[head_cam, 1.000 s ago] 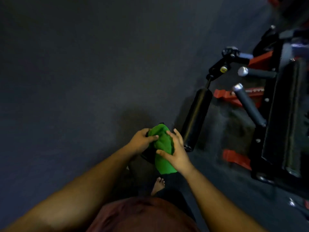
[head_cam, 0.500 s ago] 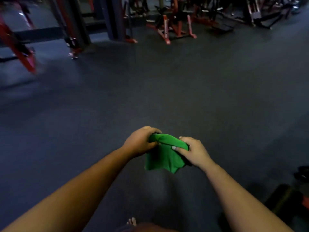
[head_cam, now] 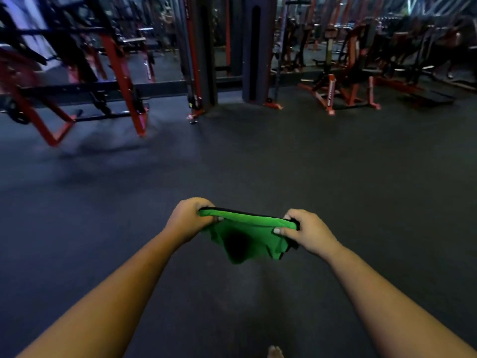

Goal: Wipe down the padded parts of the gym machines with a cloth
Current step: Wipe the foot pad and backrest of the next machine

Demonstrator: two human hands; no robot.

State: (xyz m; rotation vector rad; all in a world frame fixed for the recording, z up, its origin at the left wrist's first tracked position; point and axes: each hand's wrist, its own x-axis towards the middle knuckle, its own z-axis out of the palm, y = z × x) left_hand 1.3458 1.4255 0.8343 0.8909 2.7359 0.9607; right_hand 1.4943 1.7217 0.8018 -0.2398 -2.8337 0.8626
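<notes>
1. We grip the soft green cloth [head_cam: 247,236] at both ends: left hand [head_cam: 189,220] clenched on its left end, right hand [head_cam: 307,232] pinching its right.
2. Its long axis runs left-right, pulled taut near us.
3. The red-and-black gym machines [head_cam: 340,81] lie far ahead, well apart; neither hand is clearly nearer.

I see wide dark rubber floor [head_cam: 258,164] free ahead; red-and-black steel gym machines [head_cam: 343,91] block the far side.

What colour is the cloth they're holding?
Bright green cloth, with a dark edge on top; seen in the head view.
</notes>
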